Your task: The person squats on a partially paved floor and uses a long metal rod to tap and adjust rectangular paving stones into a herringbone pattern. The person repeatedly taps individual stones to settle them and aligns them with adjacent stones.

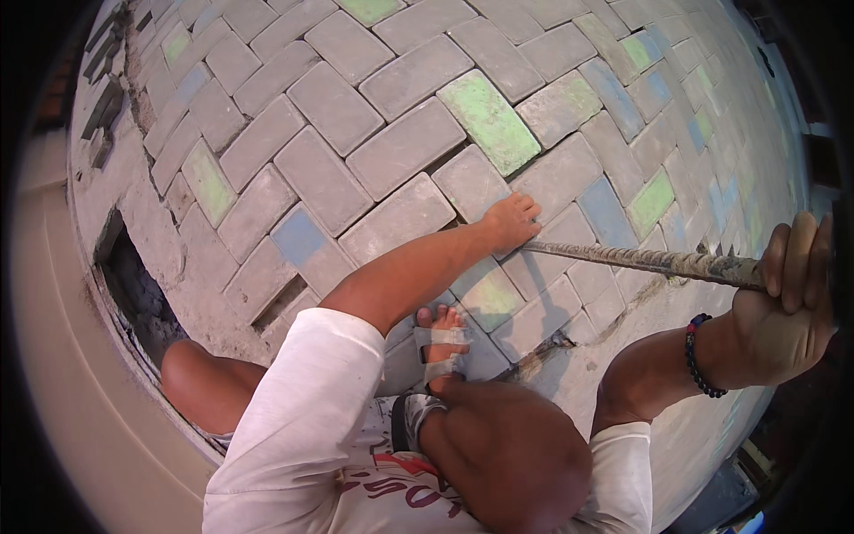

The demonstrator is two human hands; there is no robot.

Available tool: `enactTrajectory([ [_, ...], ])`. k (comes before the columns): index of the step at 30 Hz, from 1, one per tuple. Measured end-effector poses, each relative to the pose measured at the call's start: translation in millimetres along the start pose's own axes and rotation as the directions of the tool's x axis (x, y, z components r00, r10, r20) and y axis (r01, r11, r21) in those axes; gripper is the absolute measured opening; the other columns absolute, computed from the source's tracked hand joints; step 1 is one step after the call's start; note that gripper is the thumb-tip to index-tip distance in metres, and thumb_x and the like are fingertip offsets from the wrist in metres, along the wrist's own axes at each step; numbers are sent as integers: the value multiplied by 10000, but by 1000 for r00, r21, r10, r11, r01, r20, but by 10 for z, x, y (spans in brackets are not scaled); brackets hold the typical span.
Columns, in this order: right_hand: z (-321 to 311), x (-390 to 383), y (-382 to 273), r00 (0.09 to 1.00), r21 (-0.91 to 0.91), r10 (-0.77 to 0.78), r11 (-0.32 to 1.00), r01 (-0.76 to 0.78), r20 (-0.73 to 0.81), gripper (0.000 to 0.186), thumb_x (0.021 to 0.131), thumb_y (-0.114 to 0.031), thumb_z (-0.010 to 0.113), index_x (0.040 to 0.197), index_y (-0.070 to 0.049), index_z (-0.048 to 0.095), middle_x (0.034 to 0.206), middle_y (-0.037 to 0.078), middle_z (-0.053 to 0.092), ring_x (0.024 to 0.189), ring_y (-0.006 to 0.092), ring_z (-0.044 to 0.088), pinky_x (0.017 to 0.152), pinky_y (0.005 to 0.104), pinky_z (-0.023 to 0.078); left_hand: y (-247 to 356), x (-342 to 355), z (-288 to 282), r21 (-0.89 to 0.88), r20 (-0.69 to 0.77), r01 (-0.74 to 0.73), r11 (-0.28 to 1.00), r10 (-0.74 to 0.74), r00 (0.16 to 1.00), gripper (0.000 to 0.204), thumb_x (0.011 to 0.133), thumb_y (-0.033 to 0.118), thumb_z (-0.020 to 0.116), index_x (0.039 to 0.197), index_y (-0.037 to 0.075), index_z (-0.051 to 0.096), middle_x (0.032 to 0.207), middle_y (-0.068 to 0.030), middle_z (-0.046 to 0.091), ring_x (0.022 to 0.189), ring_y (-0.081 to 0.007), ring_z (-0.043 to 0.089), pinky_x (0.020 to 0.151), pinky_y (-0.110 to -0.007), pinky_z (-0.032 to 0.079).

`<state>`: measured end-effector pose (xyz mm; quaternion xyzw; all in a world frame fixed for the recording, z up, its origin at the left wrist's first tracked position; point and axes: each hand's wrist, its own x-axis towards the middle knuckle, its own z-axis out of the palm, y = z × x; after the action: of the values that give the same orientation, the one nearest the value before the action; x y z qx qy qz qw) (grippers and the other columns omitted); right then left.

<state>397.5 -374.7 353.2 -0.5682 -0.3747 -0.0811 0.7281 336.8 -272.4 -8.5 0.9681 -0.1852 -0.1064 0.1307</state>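
Note:
My left hand (511, 220) rests low on the grey paving bricks (471, 184), fingers curled at the edge of a brick; whether they grip anything is hidden. Beside it lies the lower end of a long, dirt-crusted ribbed metal bar (627, 257), angled up to the right. My right hand (783, 316) is wrapped round the bar's raised end at the far right. Just beyond my left hand is a pale green brick (488, 122), with dark gaps along the nearby joints.
Herringbone paving, partly green and blue, spreads around me. A dark open hole (133, 276) with rubble is at left, beside a beige smooth ledge (80, 329). Loose broken pavers (104, 89) edge the upper left. My sandalled foot (442, 343) is below my left hand.

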Motion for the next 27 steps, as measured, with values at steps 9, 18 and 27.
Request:
enactTrajectory([
  [9, -2273, -1367, -712, 937, 243, 39, 969, 50, -348, 58, 921, -74, 486, 870, -50, 502, 542, -24, 323, 408, 101, 307, 396, 238, 315, 112, -245, -136, 5, 36, 47, 999, -47, 998, 590, 716, 291, 677, 1251, 97, 520, 1301, -131, 433, 1296, -330, 326, 1028, -425, 276],
  [18, -583, -428, -300, 998, 31, -45, 998, 47, -44, 194, 924, -95, 451, 1081, 8, 497, 614, 15, 324, 476, 78, 301, 410, 218, 266, 77, -307, -35, -83, -63, 89, 993, -95, 994, 808, 617, 291, 764, 1332, 107, 436, 1344, -161, 398, 1322, -355, 295, 1065, -463, 260],
  [27, -937, -713, -351, 995, 424, -30, 905, -15, 100, 207, 873, -111, 567, 1077, -79, 547, 622, -16, 322, 467, 88, 299, 466, 225, 290, 157, -469, 49, -126, -73, 138, 982, -148, 986, 818, 681, 319, 748, 1384, 124, 379, 1457, -168, 288, 1377, -378, 199, 1114, -498, 200],
])
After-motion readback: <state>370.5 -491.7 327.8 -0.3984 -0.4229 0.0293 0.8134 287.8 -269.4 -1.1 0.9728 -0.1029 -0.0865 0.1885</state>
